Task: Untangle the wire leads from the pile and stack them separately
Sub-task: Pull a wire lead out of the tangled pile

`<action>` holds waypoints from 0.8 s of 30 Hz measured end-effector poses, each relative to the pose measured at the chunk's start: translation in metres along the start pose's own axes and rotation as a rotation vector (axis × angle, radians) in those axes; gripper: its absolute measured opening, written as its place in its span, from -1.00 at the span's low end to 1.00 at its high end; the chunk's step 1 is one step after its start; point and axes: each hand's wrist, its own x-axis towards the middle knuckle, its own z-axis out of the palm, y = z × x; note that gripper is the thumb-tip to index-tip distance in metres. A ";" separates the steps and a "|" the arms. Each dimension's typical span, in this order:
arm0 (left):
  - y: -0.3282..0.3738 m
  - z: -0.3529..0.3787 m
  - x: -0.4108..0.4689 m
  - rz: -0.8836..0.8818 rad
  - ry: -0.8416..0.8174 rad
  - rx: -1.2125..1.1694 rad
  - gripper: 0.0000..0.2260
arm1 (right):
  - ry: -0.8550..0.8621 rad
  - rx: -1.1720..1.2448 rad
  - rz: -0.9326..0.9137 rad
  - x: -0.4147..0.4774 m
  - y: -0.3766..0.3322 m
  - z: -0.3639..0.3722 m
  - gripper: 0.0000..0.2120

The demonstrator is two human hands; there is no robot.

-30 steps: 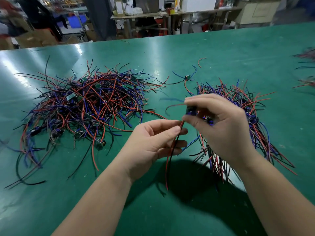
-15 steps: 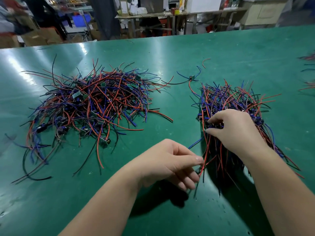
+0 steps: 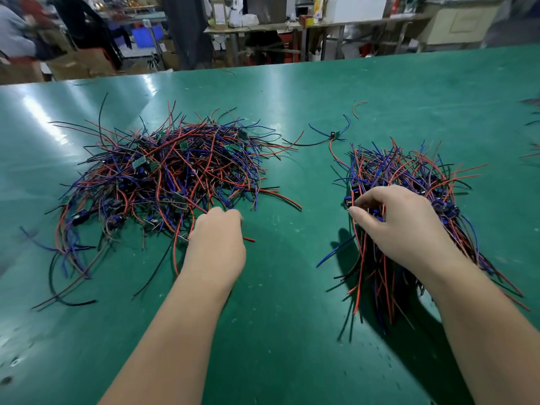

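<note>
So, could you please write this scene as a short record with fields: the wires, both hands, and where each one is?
table: green
pile: tangled red, blue and black leads, on the left
stack: leads laid roughly parallel, on the right
stray lead: alone, beyond the gap between pile and stack
left grip: at the pile's near edge, fingers hidden
right grip: pinches small parts at the stack's left edge
</note>
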 end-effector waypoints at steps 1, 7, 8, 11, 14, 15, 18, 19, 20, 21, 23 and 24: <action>-0.002 0.000 0.002 0.013 0.014 -0.041 -0.71 | 0.006 0.015 -0.002 0.000 0.000 0.000 -0.81; 0.003 -0.004 -0.001 0.142 0.080 -0.076 -0.88 | 0.031 0.084 -0.030 -0.002 -0.003 0.003 -0.88; 0.008 -0.005 -0.003 0.197 0.142 -0.165 -0.87 | 0.042 0.130 -0.029 -0.003 -0.004 0.003 -0.91; 0.026 -0.010 -0.010 0.454 0.321 -0.495 -0.82 | 0.018 0.450 0.061 -0.004 -0.013 0.005 -0.90; 0.044 -0.011 -0.026 0.701 0.269 -0.644 -0.79 | -0.249 1.123 0.362 -0.004 -0.026 0.005 -0.70; 0.049 -0.011 -0.031 0.755 0.227 -0.691 -0.81 | -0.361 1.251 0.436 -0.005 -0.028 0.004 -0.65; 0.060 -0.009 -0.046 0.821 0.127 -0.852 -0.85 | -0.513 1.330 0.391 -0.009 -0.029 0.005 -0.72; 0.062 -0.009 -0.048 0.805 0.100 -0.938 -0.86 | -0.481 1.287 0.332 -0.010 -0.028 0.006 -0.80; 0.062 -0.009 -0.049 0.759 0.055 -1.064 -0.87 | -0.427 1.205 0.276 -0.010 -0.027 0.008 -0.85; 0.062 -0.010 -0.049 0.668 0.000 -1.225 -0.86 | -0.368 1.116 0.222 -0.009 -0.026 0.008 -0.85; 0.062 -0.013 -0.044 0.339 -0.097 -1.509 -0.77 | -0.289 1.040 0.127 -0.009 -0.026 0.007 -0.81; 0.061 -0.014 -0.039 0.137 -0.147 -1.554 -0.71 | -0.274 1.073 0.095 -0.009 -0.026 0.006 -0.80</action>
